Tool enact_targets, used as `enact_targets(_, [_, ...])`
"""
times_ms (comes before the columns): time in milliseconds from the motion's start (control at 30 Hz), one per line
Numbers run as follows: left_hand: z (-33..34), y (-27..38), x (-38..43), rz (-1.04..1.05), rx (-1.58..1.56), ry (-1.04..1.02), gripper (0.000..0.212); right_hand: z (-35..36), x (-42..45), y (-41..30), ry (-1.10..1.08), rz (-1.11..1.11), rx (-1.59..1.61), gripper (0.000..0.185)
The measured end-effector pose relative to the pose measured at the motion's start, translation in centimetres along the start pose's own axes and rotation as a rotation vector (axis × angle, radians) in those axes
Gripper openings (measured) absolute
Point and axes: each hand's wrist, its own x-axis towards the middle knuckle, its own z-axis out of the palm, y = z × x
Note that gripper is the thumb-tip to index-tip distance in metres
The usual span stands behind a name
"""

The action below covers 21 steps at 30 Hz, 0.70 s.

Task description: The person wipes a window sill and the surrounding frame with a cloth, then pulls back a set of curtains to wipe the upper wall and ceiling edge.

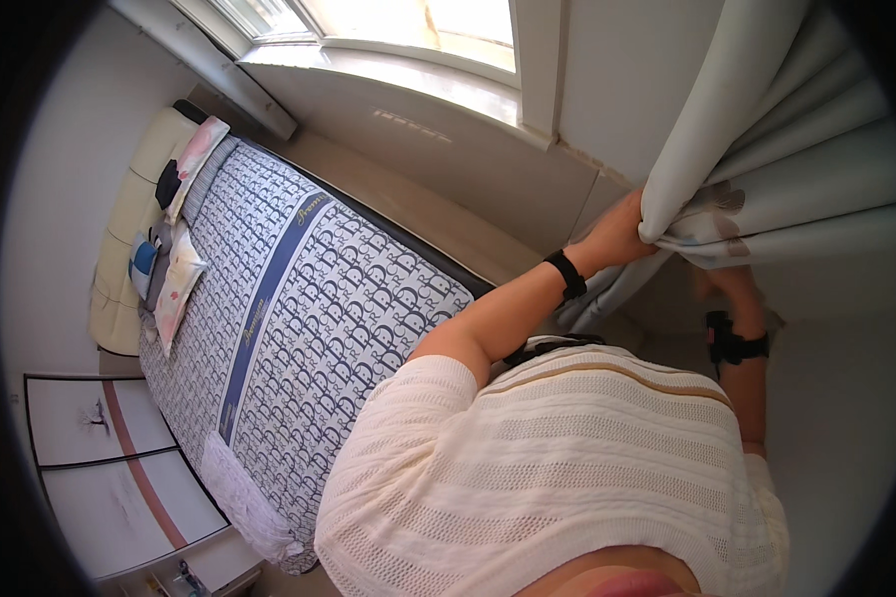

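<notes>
A light grey curtain [791,179] with a brownish flower pattern hangs at the upper right, drawn together into a narrow bunch. My left hand [623,227], with a black band at the wrist, grips the bunch at its left edge; its fingers are partly hidden by the cloth. Below the bunch, close under the curtain's lower fold, is my right hand [726,282], blurred and partly covered, with a black strapped device on the wrist. Whether it holds anything does not show. More curtain cloth [605,295] continues beneath my left forearm.
To the left stands a bed [328,298] with a patterned cover, pillows [179,291] and a cream padded headboard [119,246]. A window with a pale sill [418,74] is above it. A low cabinet with sliding doors [119,463] stands at the lower left.
</notes>
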Motion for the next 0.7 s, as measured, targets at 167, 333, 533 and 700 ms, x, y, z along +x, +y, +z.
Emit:
enact_targets(167, [-0.9, -1.0, -1.0, -0.207, 0.053, 0.045, 0.052, -2.2, 0.0, 0.2, -0.196, 0.243, 0.512, 0.048])
enact_targets(333, [-5.2, -1.3, -3.5, -0.125, 0.220, 0.343, 0.033, -1.3, -3.1, 1.6, -0.062, 0.251, 0.976, 0.039])
enact_targets(533, [-13.8, -0.6, -8.0, -0.234, 0.433, 0.833, 0.025, 4.9, -2.2, -0.7, -0.123, 0.479, 1.232, 0.038])
enact_targets(700, [-18.7, 1.1, -10.1, -0.275, 0.532, 1.055, 0.025, 11.4, 5.0, -5.1, -0.020, 0.144, 1.118, 0.043])
